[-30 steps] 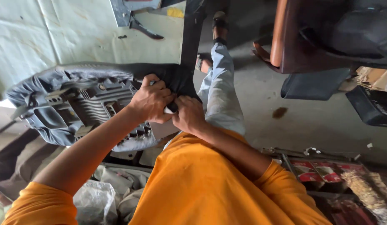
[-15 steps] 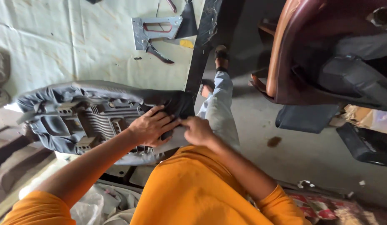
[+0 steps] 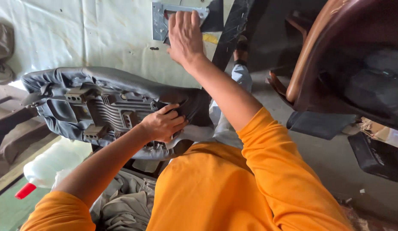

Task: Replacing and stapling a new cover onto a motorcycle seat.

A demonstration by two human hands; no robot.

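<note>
At the far left a plastic bottle (image 3: 49,164) with a red cap lay low on the floor. Above it the upturned seat cushion (image 3: 109,107) rested in front of you, ribbed plastic underside facing up, grey fabric wrapped around its rim. Your left hand (image 3: 162,125) gripped its right edge, fingers (image 3: 175,124) curled tight on the fabric there. Your right hand (image 3: 184,36) lay over the metal bracket (image 3: 158,19) farther out, fingers loosely spread upon it. A brown chair (image 3: 331,64) stood at the right.

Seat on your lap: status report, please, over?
Left hand pinching the cover edge on the upturned seat. Right hand out on the metal bracket, grip unclear. Nothing between the hands and the seat.
</note>
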